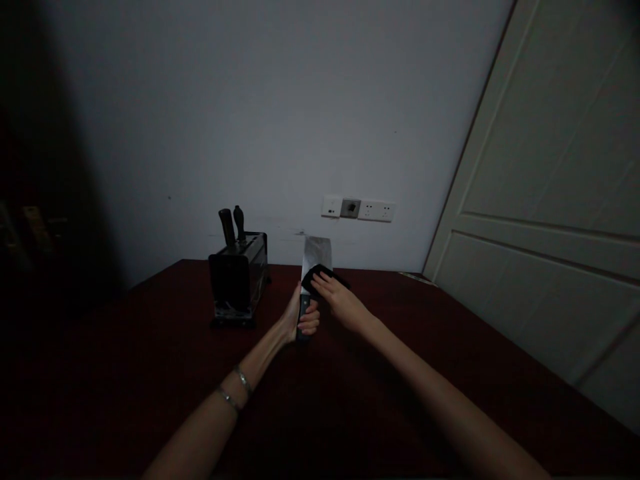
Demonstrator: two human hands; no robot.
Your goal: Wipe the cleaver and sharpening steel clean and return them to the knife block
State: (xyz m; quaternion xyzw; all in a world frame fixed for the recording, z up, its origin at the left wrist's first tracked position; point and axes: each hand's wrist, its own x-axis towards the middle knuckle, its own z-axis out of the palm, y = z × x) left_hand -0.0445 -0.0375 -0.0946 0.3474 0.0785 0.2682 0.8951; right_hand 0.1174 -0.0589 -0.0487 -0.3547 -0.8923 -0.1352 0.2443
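Observation:
My left hand (302,317) is wrapped round the dark handle of a cleaver (317,251), whose broad grey blade points up and away from me. Against the lower part of the blade, my right hand (339,297) presses a black cloth (316,272) with its fingers laid over it. The cloth hides the blade's lower part, and its far end sticks out past my fingers on the right. To the left of both hands stands a black knife block (231,283) with two dark-handled knives (233,225) upright in its top.
The dark red table (400,373) runs back to a pale wall (280,120). Sockets and switches (358,209) sit on the wall just above the table. A pale panelled door (545,220) borders the right side. The far left is very dark.

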